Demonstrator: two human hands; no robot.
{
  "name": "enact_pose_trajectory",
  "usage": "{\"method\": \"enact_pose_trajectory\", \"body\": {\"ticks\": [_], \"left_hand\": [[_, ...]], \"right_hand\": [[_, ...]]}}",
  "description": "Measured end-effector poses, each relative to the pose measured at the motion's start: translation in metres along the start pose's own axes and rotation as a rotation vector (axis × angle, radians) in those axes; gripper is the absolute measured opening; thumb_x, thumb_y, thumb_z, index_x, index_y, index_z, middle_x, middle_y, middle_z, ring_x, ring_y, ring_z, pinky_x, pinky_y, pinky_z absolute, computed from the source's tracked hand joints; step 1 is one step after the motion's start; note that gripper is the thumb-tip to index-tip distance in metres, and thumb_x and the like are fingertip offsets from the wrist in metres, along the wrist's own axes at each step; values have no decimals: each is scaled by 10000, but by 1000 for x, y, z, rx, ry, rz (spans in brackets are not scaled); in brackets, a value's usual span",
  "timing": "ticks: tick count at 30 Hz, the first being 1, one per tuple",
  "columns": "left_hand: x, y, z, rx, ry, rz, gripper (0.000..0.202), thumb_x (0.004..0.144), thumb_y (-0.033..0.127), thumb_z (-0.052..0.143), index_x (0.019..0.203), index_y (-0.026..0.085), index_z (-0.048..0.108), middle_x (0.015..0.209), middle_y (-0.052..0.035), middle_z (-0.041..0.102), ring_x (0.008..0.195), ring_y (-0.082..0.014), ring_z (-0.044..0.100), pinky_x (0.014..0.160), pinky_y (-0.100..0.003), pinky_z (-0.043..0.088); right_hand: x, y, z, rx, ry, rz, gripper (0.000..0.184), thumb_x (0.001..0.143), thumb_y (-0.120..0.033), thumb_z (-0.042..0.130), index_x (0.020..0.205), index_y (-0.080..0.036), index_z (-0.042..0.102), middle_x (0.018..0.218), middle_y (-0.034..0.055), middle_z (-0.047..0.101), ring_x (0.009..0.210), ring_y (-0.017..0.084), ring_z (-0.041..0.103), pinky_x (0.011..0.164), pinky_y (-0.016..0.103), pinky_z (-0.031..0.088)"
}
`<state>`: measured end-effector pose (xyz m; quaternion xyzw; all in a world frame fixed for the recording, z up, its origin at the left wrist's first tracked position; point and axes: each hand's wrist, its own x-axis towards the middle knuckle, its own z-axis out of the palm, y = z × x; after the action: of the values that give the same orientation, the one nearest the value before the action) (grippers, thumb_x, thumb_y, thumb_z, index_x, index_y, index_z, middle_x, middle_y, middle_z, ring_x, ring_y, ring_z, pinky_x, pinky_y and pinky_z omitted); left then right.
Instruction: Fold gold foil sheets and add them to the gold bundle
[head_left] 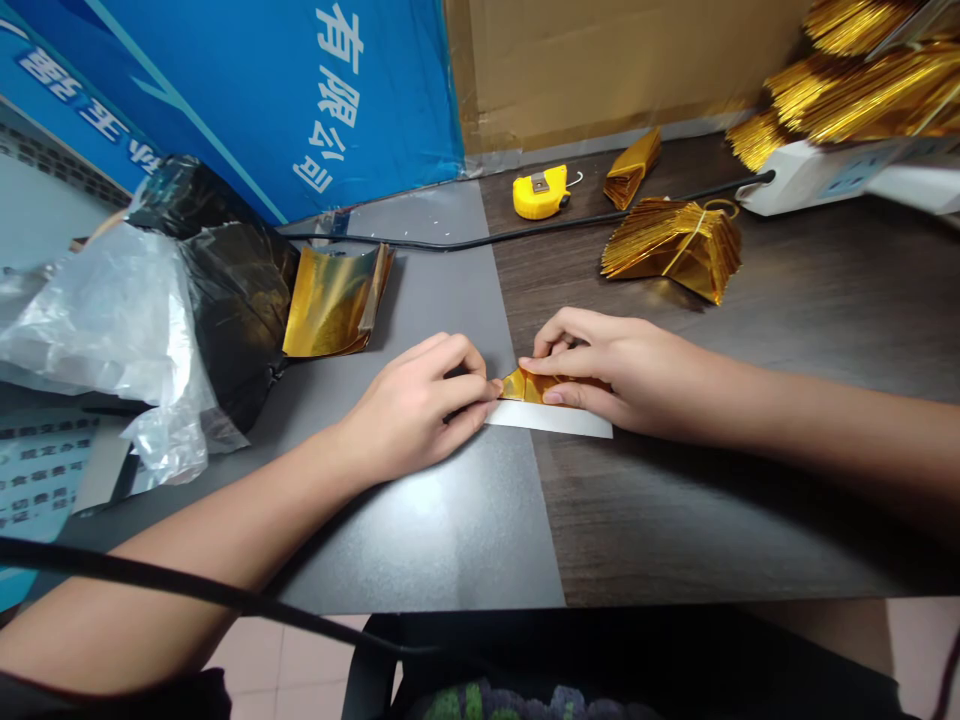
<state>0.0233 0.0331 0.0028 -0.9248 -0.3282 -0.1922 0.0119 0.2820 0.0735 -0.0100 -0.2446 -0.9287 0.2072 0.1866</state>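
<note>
Pinching a narrow folded strip of gold foil paper [534, 386] from both sides, the left hand [412, 405] curling nearly closed, its fingertips [480, 392] pressing on the strip's left end, and the right hand [604, 370] also nearly closed, its fingers [536, 352] arching over the right part. Resting on the seam between a grey mat [442, 290] and a dark wood-grain table [825, 300], the strip lying almost flat, with a white paper edge [551, 420] showing along its near side, whether its own backing or a separate piece being impossible to tell.

Likely handling as very light and thin, creasing readily, and slipping on its glossy face; firm pad pressure along the folded edges seeming safer than gripping the loose white edge.

Lying on the mat, a loose gold foil sheet [336, 302] leaning against a black plastic bag [236, 310], with a clear plastic bag [97, 340] beside it. Sitting farther off on the table, a tied bundle of folded gold foil [671, 245], a smaller gold foil stack [632, 168], a yellow tape measure [540, 192], and a white power strip [817, 175] trailing a black cable [525, 228].
</note>
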Motion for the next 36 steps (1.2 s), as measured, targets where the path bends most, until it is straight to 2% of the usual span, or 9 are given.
{"method": "enact_pose_trajectory", "body": {"ticks": [11, 21, 28, 31, 36], "left_hand": [[0, -2, -3, 25, -31, 41, 130, 901, 284, 632, 893, 213, 741, 891, -18, 679, 796, -70, 571, 738, -216, 468], [2, -3, -6, -115, -121, -74, 197, 920, 323, 609, 906, 222, 778, 881, -18, 681, 822, -76, 561, 796, -220, 470], [3, -3, -5, -131, -127, -60, 197, 923, 304, 601, 898, 215, 775, 893, -23, 685, 838, -80, 550, 805, -214, 455], [2, -4, -5, -131, -115, -49, 196, 922, 302, 600, 895, 217, 774, 897, -23, 686, 841, -81, 552, 805, -213, 457], [3, -9, -8, -150, -163, -30, 183, 917, 338, 625, 918, 244, 782, 911, -14, 690, 872, -81, 567, 817, -213, 456]], "right_hand": [[0, 3, 2, -21, -7, -6, 302, 1000, -309, 509, 1151, -209, 750, 1111, 113, 643, 953, 208, 613, 853, 354, 533], [-1, 9, 5, -54, -13, -71, 317, 1027, -359, 498, 1109, -201, 760, 1118, 112, 638, 981, 207, 597, 859, 354, 537], [0, -1, -1, -159, -39, -201, 384, 1044, -236, 438, 1350, -196, 667, 1344, 116, 654, 1039, 246, 576, 915, 427, 533], [1, -4, -1, -153, -60, -241, 408, 1045, -183, 401, 1342, -198, 680, 1324, 111, 679, 988, 233, 574, 869, 398, 539], [1, -3, 3, -102, -5, -247, 402, 1055, -179, 388, 1272, -216, 725, 1248, 97, 718, 901, 185, 602, 862, 352, 539]]}}
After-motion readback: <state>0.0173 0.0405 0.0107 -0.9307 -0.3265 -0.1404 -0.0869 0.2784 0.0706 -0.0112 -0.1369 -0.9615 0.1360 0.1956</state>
